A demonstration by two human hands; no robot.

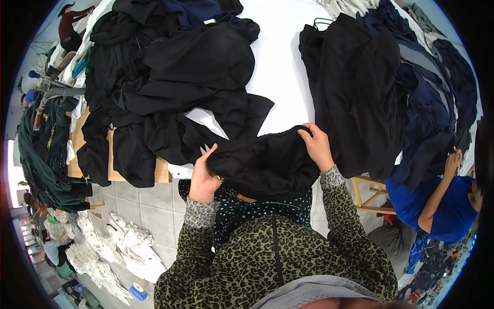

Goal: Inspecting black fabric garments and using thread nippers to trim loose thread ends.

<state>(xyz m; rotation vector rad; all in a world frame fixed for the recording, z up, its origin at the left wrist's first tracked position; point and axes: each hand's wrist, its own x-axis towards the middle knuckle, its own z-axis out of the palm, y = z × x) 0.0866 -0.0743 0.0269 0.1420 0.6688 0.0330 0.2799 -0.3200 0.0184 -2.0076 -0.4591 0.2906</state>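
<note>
A black garment [265, 167] is stretched between my two hands in front of my body, its opening spread wide and facing up. My left hand [204, 177] grips the left end of that opening. Two pale pointed tips [206, 149], like those of small thread snips, stick out by its fingers; the rest of that tool is hidden. On the right, my right hand [318, 147] pinches the far edge between thumb and fingers. Part of the fabric hangs over the near side of the white table [280, 77].
Black garments [200, 62] are heaped at the left, some draping over the table edge. More black clothing [355, 92] lies right, beside navy pieces [424, 103]. A co-worker in blue [455, 211] stands at the right. White garments [118, 242] lie low on the left.
</note>
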